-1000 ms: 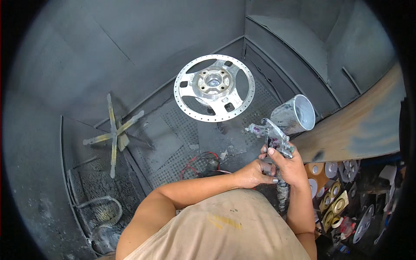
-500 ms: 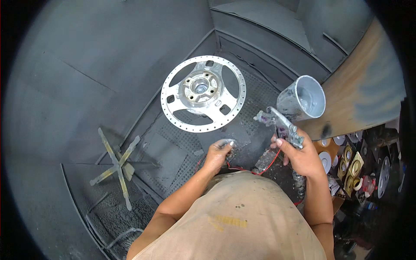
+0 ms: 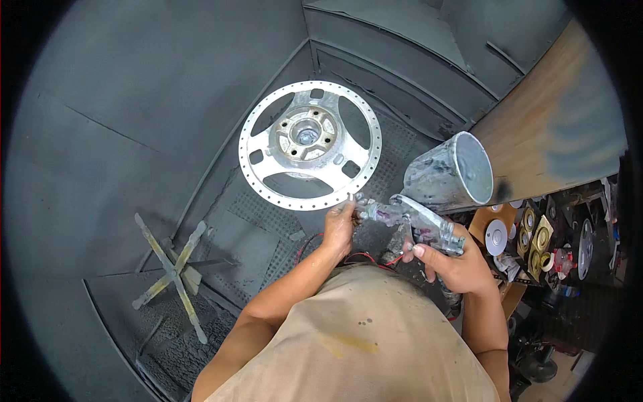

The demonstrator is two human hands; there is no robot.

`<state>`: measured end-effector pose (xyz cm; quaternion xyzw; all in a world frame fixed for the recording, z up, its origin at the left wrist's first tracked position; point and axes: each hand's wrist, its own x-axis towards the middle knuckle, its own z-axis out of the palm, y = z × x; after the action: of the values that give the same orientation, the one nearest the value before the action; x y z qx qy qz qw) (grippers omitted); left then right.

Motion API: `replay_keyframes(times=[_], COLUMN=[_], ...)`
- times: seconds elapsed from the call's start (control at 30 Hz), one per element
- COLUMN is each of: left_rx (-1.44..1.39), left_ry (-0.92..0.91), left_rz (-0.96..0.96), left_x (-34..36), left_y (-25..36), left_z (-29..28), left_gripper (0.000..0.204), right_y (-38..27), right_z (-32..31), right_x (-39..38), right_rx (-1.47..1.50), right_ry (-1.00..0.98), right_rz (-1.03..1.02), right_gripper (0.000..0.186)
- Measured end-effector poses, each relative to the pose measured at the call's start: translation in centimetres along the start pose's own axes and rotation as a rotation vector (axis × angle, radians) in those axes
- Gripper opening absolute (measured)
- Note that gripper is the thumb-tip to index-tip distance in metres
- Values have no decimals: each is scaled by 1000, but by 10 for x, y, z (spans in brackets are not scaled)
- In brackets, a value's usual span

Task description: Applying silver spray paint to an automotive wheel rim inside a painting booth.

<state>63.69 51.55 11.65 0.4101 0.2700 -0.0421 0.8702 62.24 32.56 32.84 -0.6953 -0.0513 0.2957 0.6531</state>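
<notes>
My right hand (image 3: 462, 264) is wrapped around a paint-smeared spray gun (image 3: 429, 224), its front end pointing left. A tall, open grey metal cup (image 3: 435, 174) tilts rightward just beyond the gun; it seems attached, though the joint is hidden. At the gun's front end, my left hand (image 3: 339, 224) is closed, thumb and fingers pinching the nozzle. Beyond the left hand lies a pale three-spoke wheel centre (image 3: 355, 151), with small holes around its rim and a hub in the middle. The left fingertips come close to its near edge; whether they touch it I cannot tell.
A cross-shaped stand (image 3: 173, 271) with taped arms is at lower left. Dark grey walls (image 3: 167, 87) surround the work spot, and a curved brown panel (image 3: 556, 120) rises at right. Several discs and cans (image 3: 536, 234) lie beyond it. A red cord (image 3: 362, 254) runs near my waist.
My left hand has come up to the spray gun's front end, where it was apart before. The gun and cup have moved nearer to me, the cup tilting further. The view has shifted slightly.
</notes>
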Motion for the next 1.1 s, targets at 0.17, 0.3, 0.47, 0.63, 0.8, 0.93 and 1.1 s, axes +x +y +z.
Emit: replay_keyframes(times=[0.17, 0.3, 0.47, 0.63, 0.8, 0.93, 1.1], left_rx=[69, 69, 74, 119, 215, 213, -3], left_ry=[-19, -62, -60, -60, -84, -85, 222], left_rz=[-17, -37, -24, 12, 58, 195, 314], left_x=[-3, -4, -5, -7, -13, -3, 9], left_y=[9, 14, 16, 18, 44, 75, 114], left_z=[-4, -6, -7, -24, -73, -133, -151], left_gripper=[28, 27, 26, 25, 19, 15, 23], right_y=[1, 3, 6, 3, 9, 10, 12], right_z=[-6, -12, -15, -7, -13, -21, -27], right_x=[6, 6, 4, -4, 3, 11, 12], right_rx=[-149, -87, -169, 24, -98, -97, -72], right_ry=[181, 284, 286, 53, 133, 218, 228], right_rz=[3, -102, -44, 3, -7, -50, -62], right_gripper=[19, 21, 23, 24, 24, 20, 19])
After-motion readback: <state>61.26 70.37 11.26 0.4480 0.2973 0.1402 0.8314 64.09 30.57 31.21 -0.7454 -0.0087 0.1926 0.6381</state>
